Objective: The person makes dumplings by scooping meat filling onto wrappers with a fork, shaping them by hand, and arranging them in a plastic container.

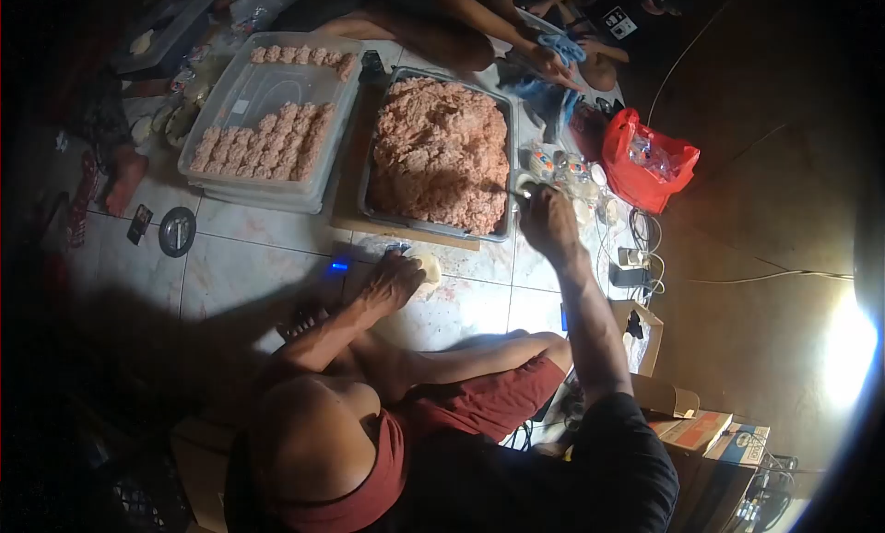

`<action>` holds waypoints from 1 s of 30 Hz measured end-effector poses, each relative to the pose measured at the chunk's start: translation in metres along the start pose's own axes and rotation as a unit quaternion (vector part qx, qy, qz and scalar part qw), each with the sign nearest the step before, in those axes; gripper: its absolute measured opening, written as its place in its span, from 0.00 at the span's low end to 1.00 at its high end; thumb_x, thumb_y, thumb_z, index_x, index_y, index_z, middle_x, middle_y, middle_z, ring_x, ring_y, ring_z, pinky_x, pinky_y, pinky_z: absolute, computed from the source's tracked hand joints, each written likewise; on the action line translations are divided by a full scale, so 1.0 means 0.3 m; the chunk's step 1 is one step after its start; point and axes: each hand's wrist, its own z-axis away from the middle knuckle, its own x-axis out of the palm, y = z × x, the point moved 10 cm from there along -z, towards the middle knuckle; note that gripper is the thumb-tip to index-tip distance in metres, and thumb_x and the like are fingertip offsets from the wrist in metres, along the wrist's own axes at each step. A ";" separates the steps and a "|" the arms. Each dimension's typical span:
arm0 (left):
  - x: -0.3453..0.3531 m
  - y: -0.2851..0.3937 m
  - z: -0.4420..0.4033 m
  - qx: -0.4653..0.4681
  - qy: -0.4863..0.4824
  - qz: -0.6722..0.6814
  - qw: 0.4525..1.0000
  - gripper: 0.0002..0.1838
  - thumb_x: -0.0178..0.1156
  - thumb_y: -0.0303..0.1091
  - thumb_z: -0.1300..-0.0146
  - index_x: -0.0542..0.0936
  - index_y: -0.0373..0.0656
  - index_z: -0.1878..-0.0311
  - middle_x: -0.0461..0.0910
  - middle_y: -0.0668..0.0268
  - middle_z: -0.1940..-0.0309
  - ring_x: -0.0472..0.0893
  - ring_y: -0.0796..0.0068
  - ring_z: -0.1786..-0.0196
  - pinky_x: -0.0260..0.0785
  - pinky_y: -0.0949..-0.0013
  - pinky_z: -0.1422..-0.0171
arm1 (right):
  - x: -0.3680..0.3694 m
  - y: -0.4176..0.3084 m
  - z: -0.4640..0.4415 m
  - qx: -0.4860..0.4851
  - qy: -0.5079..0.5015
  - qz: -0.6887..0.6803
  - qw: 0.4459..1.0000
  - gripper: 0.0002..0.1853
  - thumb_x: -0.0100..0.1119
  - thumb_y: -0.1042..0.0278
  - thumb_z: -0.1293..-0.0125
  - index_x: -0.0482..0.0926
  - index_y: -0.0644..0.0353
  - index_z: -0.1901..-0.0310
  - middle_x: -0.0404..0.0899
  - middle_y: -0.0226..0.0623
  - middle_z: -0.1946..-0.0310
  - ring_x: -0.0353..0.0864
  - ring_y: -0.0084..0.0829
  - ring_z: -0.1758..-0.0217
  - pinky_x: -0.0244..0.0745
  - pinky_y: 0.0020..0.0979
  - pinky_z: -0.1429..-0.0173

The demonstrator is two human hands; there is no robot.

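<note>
My left hand is closed on a pale round wrapper below the large tray. My right hand is closed around a utensil, whose end reaches the right edge of the meat. Pink minced meat is heaped in a grey rectangular tray. To its left, a clear plastic container holds rows of small meat portions, with a gap between the upper row and the lower rows.
A red plastic bag stands at the right, near cables and a power adapter. Cardboard boxes are at lower right. Another person's hand is beyond the tray by a blue cloth. A dark round object lies left.
</note>
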 end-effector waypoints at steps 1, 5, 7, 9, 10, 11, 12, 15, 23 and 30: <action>-0.036 0.017 -0.031 0.002 -0.001 0.002 1.000 0.08 0.65 0.33 0.41 0.81 0.43 0.59 0.81 0.59 0.56 0.82 0.57 0.51 0.71 0.49 0.45 | -0.046 0.007 -0.038 -0.007 0.049 -0.003 0.999 0.06 0.52 0.75 0.33 0.79 0.62 0.64 0.80 0.48 0.72 0.82 0.50 0.67 0.75 0.48 0.58; -0.007 0.030 -0.078 -0.022 -0.081 -0.008 0.996 0.12 0.70 0.34 0.45 0.80 0.42 0.61 0.82 0.58 0.61 0.83 0.57 0.56 0.73 0.52 0.51 | 0.036 0.011 -0.174 -0.149 0.061 0.137 0.977 0.06 0.53 0.71 0.30 0.81 0.57 0.63 0.78 0.37 0.68 0.79 0.38 0.60 0.70 0.40 0.49; 0.024 0.020 -0.089 -0.068 -0.160 -0.001 0.985 0.13 0.71 0.35 0.46 0.80 0.41 0.61 0.82 0.57 0.64 0.83 0.56 0.58 0.74 0.52 0.52 | 0.097 -0.107 -0.087 -0.339 0.069 0.166 0.924 0.06 0.53 0.68 0.30 0.80 0.52 0.63 0.78 0.34 0.65 0.74 0.32 0.58 0.63 0.38 0.50; -0.091 0.082 -0.150 -0.044 -0.069 -0.005 0.997 0.11 0.70 0.35 0.43 0.81 0.42 0.60 0.82 0.53 0.68 0.83 0.52 0.61 0.75 0.53 0.54 | 0.180 -0.001 -0.108 -0.283 -0.048 0.099 0.953 0.04 0.54 0.71 0.32 0.79 0.49 0.63 0.77 0.31 0.64 0.74 0.30 0.55 0.63 0.38 0.49; -0.053 0.060 -0.122 -0.046 -0.067 -0.005 0.997 0.11 0.70 0.35 0.43 0.81 0.42 0.60 0.82 0.53 0.68 0.83 0.52 0.61 0.75 0.53 0.54 | 0.168 0.009 -0.113 -0.270 -0.098 0.165 0.944 0.06 0.53 0.72 0.33 0.78 0.49 0.61 0.78 0.30 0.63 0.75 0.29 0.54 0.63 0.39 0.49; 0.000 0.013 -0.083 -0.071 -0.062 0.000 0.996 0.11 0.70 0.37 0.42 0.81 0.42 0.60 0.82 0.53 0.68 0.83 0.50 0.61 0.75 0.53 0.54 | 0.168 0.015 -0.119 -0.255 -0.147 0.229 0.928 0.07 0.52 0.73 0.34 0.78 0.48 0.60 0.78 0.30 0.63 0.76 0.29 0.54 0.63 0.40 0.48; 0.034 -0.017 -0.047 -0.095 -0.059 0.008 0.994 0.12 0.69 0.38 0.40 0.81 0.42 0.60 0.82 0.52 0.68 0.83 0.49 0.61 0.75 0.54 0.54 | 0.047 -0.053 -0.116 -0.308 0.019 0.127 0.943 0.05 0.58 0.75 0.45 0.78 0.52 0.67 0.74 0.34 0.70 0.78 0.35 0.60 0.62 0.39 0.54; -0.042 -0.016 -0.139 -0.190 -0.178 0.097 0.961 0.13 0.66 0.39 0.37 0.81 0.40 0.55 0.83 0.52 0.61 0.83 0.50 0.54 0.76 0.55 0.50 | 0.185 -0.019 -0.081 -0.286 -0.055 0.134 0.947 0.06 0.55 0.72 0.36 0.79 0.51 0.60 0.80 0.31 0.63 0.80 0.33 0.54 0.62 0.43 0.49; -0.106 -0.156 -0.065 -0.367 -0.006 0.322 0.873 0.17 0.70 0.38 0.37 0.81 0.38 0.51 0.84 0.58 0.58 0.83 0.63 0.52 0.74 0.64 0.43 | 0.284 0.155 -0.024 -0.056 -0.143 -0.214 0.965 0.08 0.61 0.67 0.33 0.85 0.62 0.61 0.86 0.41 0.65 0.85 0.35 0.62 0.78 0.35 0.57; -0.076 -0.148 -0.091 -0.443 0.067 0.644 0.619 0.12 0.66 0.34 0.32 0.80 0.45 0.49 0.83 0.70 0.56 0.81 0.79 0.49 0.74 0.72 0.44 | 0.347 0.182 0.130 -0.031 -0.178 -0.428 0.885 0.09 0.60 0.69 0.29 0.84 0.66 0.57 0.84 0.34 0.64 0.81 0.25 0.59 0.73 0.28 0.57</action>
